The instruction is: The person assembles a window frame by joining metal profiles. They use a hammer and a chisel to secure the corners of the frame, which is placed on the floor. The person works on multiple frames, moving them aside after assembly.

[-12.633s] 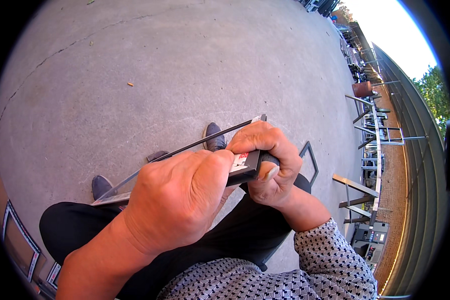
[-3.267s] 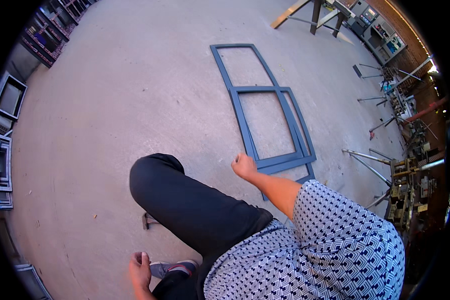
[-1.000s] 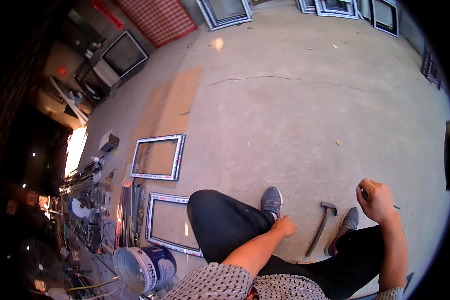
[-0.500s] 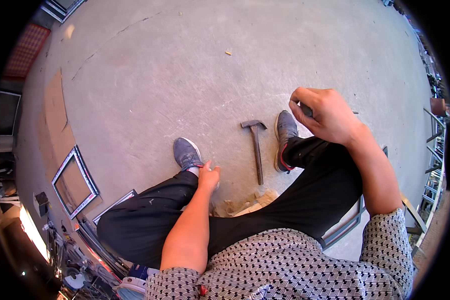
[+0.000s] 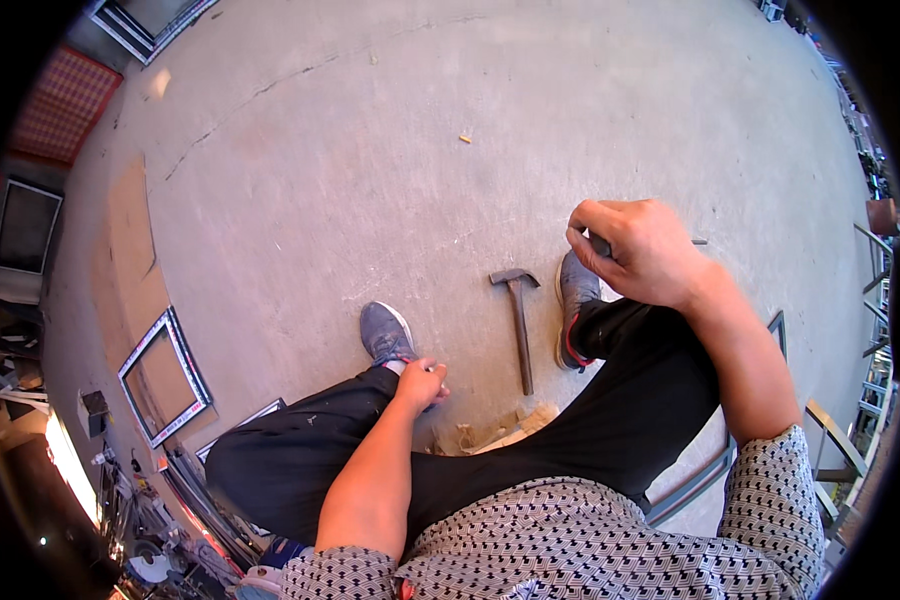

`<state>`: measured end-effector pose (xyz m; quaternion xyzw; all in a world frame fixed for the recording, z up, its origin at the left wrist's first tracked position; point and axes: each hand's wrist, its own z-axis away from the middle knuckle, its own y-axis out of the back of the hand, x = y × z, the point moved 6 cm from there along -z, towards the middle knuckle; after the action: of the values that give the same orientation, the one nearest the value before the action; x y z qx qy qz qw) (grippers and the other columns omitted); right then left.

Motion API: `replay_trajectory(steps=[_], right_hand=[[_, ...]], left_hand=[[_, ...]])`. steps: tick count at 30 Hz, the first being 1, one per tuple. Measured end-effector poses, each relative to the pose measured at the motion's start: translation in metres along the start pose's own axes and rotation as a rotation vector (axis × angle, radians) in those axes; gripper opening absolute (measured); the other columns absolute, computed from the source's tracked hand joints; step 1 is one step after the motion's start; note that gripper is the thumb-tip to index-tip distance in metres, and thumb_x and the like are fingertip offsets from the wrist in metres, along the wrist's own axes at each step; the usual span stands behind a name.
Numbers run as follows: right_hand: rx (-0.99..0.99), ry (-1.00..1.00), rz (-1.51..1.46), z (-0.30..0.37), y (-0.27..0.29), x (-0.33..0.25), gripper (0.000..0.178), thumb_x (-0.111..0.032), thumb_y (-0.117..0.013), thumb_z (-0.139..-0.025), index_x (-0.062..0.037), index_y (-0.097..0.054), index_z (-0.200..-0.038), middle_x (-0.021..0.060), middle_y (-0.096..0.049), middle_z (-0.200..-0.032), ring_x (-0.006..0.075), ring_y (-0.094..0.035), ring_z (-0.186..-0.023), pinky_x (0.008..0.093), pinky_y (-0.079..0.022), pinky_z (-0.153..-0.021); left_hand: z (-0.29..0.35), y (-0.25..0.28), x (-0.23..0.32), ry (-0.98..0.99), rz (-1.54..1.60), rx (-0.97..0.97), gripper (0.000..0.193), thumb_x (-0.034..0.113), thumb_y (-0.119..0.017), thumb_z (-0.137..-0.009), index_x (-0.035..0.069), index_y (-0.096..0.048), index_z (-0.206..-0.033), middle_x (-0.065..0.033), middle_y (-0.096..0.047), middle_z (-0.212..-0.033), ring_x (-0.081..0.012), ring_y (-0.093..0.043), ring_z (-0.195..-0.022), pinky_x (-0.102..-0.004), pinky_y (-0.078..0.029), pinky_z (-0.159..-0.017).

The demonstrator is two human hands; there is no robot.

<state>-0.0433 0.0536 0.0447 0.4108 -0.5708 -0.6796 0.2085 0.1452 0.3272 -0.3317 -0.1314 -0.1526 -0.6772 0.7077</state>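
Observation:
My right hand is closed over my right knee, around what looks like a screwdriver. Its dark handle end shows by the thumb, and a thin shaft sticks out past the far side of the hand. Beside my left shoe, my left hand hangs low with its fingers curled together. Something small and pale may be pinched in it; I cannot make it out. Between my feet a hammer lies on the floor, its head away from me and its handle toward me.
Under me are torn pieces of tan material. A small frame lies on cardboard at left. Metal parts and tools clutter the lower left. Racks of metal bars line the right, and a yellowish stub lies ahead.
The whole view has shifted a little, so floor and feet sit lower in it. My right hand has moved slightly left with the screwdriver. My left hand stays by the left shoe, fingers curled.

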Motion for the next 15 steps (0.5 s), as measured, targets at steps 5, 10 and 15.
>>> replay_trajectory(steps=[5,10,15], right_hand=[[-0.03,-0.026,-0.052,-0.002,-0.006,0.002,0.015,-0.017,-0.064,-0.098,-0.0046,-0.058,-0.091,0.0161,-0.065,-0.078,0.0404,-0.065,-0.074,0.0497,-0.052,-0.064],[-0.001,0.006,-0.069,-0.001,-0.004,0.001,0.013,-0.012,-0.066,-0.095,-0.0044,-0.057,-0.089,0.0166,-0.064,-0.075,0.0405,-0.064,-0.071,0.0489,-0.05,-0.062],[0.009,-0.025,-0.094,-0.002,-0.004,-0.004,0.011,-0.011,-0.067,-0.094,-0.0038,-0.06,-0.091,0.018,-0.065,-0.075,0.0404,-0.064,-0.069,0.0478,-0.051,-0.062]], left_hand=[[-0.006,0.001,-0.017,0.034,-0.066,0.003,0.055,0.023,-0.063,-0.102,-0.006,-0.051,-0.148,-0.0216,-0.074,-0.1,-0.0224,-0.074,-0.068,-0.0365,-0.061,-0.057],[0.019,-0.003,0.005,0.069,-0.245,-0.015,0.043,0.023,-0.059,-0.104,-0.009,-0.06,-0.133,-0.0207,-0.075,-0.099,-0.0252,-0.076,-0.07,-0.0368,-0.062,-0.057],[0.03,0.0,0.01,0.117,-0.582,-0.072,0.034,0.022,-0.059,-0.097,-0.007,-0.074,-0.107,-0.0174,-0.079,-0.088,-0.0257,-0.077,-0.073,-0.0397,-0.062,-0.066]])
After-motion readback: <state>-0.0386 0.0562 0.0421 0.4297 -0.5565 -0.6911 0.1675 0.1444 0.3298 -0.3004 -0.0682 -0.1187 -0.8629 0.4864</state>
